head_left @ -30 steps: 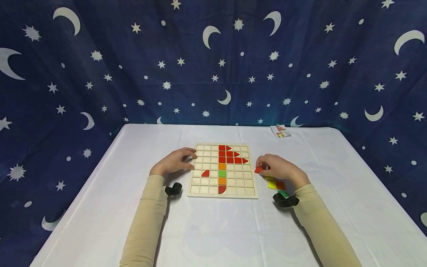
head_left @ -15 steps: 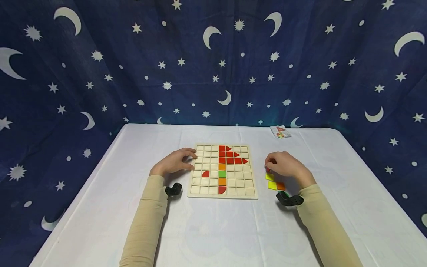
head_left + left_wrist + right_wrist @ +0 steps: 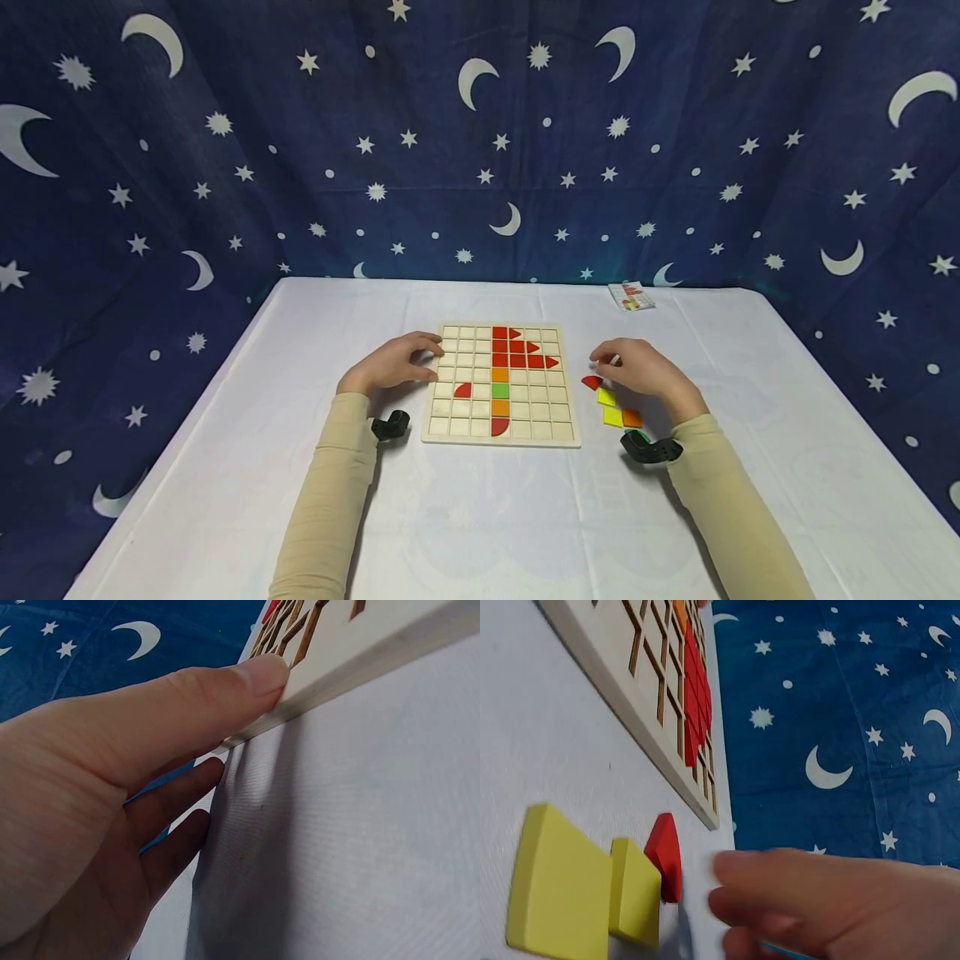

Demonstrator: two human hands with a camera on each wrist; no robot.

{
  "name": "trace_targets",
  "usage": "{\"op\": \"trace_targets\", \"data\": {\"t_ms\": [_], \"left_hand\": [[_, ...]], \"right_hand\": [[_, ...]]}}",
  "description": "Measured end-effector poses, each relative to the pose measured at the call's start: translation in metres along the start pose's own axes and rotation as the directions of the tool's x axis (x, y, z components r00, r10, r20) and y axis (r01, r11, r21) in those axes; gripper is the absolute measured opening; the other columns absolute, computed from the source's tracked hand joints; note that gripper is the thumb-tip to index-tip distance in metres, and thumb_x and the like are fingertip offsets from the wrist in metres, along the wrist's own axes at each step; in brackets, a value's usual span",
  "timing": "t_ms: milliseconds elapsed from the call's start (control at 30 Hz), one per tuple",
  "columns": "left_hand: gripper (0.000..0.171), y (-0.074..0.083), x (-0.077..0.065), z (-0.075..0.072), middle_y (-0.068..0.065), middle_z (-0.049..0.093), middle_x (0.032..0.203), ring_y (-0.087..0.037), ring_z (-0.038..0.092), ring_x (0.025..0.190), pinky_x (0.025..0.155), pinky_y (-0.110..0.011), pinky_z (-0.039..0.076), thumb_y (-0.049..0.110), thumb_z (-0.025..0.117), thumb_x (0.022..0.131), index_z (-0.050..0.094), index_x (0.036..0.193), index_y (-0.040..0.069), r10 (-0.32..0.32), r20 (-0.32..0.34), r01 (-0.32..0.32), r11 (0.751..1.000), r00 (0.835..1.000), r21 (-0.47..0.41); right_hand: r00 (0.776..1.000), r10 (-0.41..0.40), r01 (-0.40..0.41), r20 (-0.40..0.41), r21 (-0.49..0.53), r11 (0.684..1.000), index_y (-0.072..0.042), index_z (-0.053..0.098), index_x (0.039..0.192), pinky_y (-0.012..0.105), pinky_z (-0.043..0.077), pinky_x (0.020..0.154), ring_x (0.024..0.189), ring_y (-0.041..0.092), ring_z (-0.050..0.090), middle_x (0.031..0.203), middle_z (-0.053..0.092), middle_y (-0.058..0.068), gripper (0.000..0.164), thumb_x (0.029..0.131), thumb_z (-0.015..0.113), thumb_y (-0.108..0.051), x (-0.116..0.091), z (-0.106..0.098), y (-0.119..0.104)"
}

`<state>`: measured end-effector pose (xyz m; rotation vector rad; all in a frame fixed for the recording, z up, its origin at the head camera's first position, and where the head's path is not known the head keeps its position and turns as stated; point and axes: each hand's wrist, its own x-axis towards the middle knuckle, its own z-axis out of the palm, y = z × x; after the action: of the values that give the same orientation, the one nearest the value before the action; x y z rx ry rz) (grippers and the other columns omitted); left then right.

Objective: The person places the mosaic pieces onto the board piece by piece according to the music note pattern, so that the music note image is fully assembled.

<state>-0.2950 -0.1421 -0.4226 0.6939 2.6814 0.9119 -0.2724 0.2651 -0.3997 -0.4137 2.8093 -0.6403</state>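
My left hand (image 3: 393,362) rests spread along the left edge of a wooden grid board (image 3: 500,442). In the left wrist view its thumb (image 3: 262,673) lies on the board's rim. Red squares and triangles (image 3: 517,361) fill cells at the top; below run orange, green (image 3: 499,390) and orange squares, then a red quarter-circle (image 3: 499,427). Another red quarter-circle (image 3: 462,390) lies further left on the grid. My right hand (image 3: 637,367) hovers right of the board with bent fingers, holding nothing visible. Just below its fingertips lies a loose red quarter-circle tile (image 3: 592,382).
Yellow tiles (image 3: 612,417), an orange tile (image 3: 632,418) and a partly hidden green tile (image 3: 639,434) lie near my right wrist. A small pattern card (image 3: 632,297) lies at the back right of the white-covered table. A blue star-and-moon cloth hangs behind.
My right hand first moved right, away from the board, with the red quarter-circle tile, then let go of it; the tile now lies beside the yellow ones. My left hand has stayed still.
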Motion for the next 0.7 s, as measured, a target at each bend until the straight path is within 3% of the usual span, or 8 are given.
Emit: {"op": "trace_targets", "data": {"t_ms": [167, 433, 700], "left_hand": [[0.042, 0.001, -0.001, 0.0, -0.012, 0.045, 0.147, -0.031, 0.036, 0.14, 0.115, -0.045, 0.03, 0.02, 0.077, 0.085, 0.064, 0.123, 0.008, 0.007, -0.001, -0.007, 1.0, 1.0, 0.011], [0.042, 0.0, -0.001, 0.0, -0.012, 0.045, 0.148, -0.031, 0.036, 0.14, 0.115, -0.045, 0.031, 0.02, 0.077, 0.086, 0.064, 0.124, 0.008, 0.004, 0.001, -0.004, 1.0, 1.0, 0.006], [0.041, 0.001, -0.002, -0.001, -0.012, 0.045, 0.147, -0.031, 0.035, 0.14, 0.116, -0.044, 0.029, 0.019, 0.077, 0.085, 0.065, 0.122, 0.007, 0.017, -0.001, -0.017, 1.0, 1.0, -0.002]], "right_hand": [[0.994, -0.056, 0.06, 0.094, -0.039, 0.997, -0.007, 0.068, 0.115, 0.042, 0.053, 0.084, 0.086, 0.021, 0.056, 0.1, 0.067, 0.004, 0.025, 0.091, 0.067, -0.013, 0.001, 0.003, 0.004], [0.997, -0.015, 0.019, 0.077, -0.047, 0.999, -0.007, 0.065, 0.116, 0.036, 0.052, 0.074, 0.077, 0.019, 0.054, 0.091, 0.064, 0.004, 0.028, 0.092, 0.068, -0.021, 0.004, 0.007, 0.0], [0.994, -0.095, 0.099, 0.053, -0.077, 0.992, -0.008, 0.066, 0.116, 0.037, 0.051, 0.077, 0.08, 0.02, 0.053, 0.091, 0.061, 0.003, 0.029, 0.089, 0.071, -0.017, 0.007, 0.013, -0.001]]}}
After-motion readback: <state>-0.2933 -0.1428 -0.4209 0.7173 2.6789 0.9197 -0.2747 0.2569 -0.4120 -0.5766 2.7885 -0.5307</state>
